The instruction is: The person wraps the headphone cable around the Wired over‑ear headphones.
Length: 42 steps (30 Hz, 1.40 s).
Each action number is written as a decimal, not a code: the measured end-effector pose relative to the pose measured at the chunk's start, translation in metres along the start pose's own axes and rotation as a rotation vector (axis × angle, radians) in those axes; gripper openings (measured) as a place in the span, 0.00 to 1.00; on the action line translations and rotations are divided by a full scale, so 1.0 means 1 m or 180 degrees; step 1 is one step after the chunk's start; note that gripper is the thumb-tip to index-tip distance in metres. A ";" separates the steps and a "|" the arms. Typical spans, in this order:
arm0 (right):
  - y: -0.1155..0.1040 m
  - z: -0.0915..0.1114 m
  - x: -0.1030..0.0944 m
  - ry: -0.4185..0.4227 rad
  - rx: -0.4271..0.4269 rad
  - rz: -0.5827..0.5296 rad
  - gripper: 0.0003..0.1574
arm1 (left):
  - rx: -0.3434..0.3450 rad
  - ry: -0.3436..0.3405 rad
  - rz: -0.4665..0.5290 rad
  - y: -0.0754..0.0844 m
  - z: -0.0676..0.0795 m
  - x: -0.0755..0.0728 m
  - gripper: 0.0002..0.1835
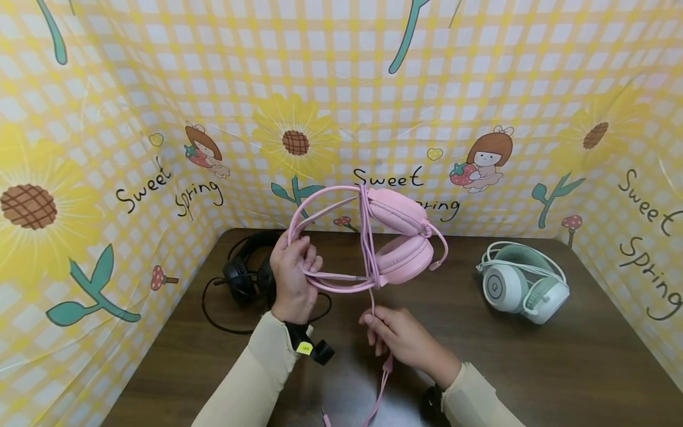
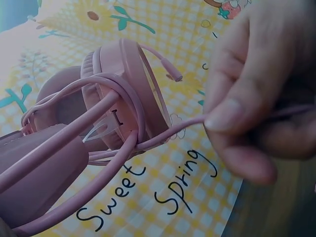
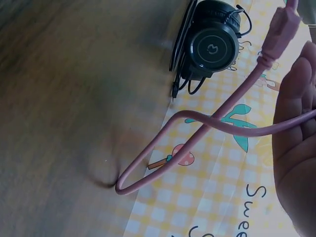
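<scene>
A pink headset (image 1: 400,210) with a short microphone boom is held up over the table. My left hand (image 1: 293,270) grips it by the headband, with the ear cups pointing right. Several turns of pink cable (image 1: 367,237) wrap across the headset beside the cups. Below it, my right hand (image 1: 402,338) pinches the loose run of that cable between thumb and fingers, as the left wrist view also shows. Under the right hand hangs a thicker pink joint (image 1: 388,365), where the cable splits. One plug (image 1: 326,420) shows at the bottom edge of the head view.
On the brown table (image 1: 533,367), a black headset (image 1: 240,279) lies at the back left, partly behind my left hand, its cord looping forward. A white and mint-green headset (image 1: 498,287) with its cable wrapped round it rests at the right. Yellow checked cloth (image 1: 341,71) walls the table's back and sides.
</scene>
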State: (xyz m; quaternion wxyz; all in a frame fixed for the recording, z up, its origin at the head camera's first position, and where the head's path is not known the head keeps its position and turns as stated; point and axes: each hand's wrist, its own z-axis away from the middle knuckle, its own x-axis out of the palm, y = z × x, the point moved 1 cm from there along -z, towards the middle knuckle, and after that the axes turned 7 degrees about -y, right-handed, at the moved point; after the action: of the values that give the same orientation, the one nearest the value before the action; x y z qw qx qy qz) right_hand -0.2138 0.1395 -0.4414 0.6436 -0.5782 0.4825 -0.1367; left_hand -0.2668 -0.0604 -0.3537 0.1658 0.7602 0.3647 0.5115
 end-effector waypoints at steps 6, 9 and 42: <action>-0.003 0.001 0.001 -0.0095 -0.0027 0.0149 0.10 | 0.0155 0.0048 -0.0137 0.002 -0.004 -0.003 0.07; -0.002 0.002 0.001 -0.0141 -0.0023 0.0198 0.07 | 0.0237 0.0071 -0.0265 0.004 -0.006 -0.005 0.09; -0.022 0.013 -0.021 0.0565 -0.0842 0.1054 0.15 | 0.0872 0.0371 -0.1063 0.027 -0.019 -0.022 0.12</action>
State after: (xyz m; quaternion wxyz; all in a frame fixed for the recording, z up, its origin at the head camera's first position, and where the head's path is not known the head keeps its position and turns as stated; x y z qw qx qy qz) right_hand -0.2055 0.1563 -0.4143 0.5309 -0.5561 0.6392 -0.0152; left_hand -0.2779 -0.0969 -0.3432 0.1220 0.6738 0.5605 0.4657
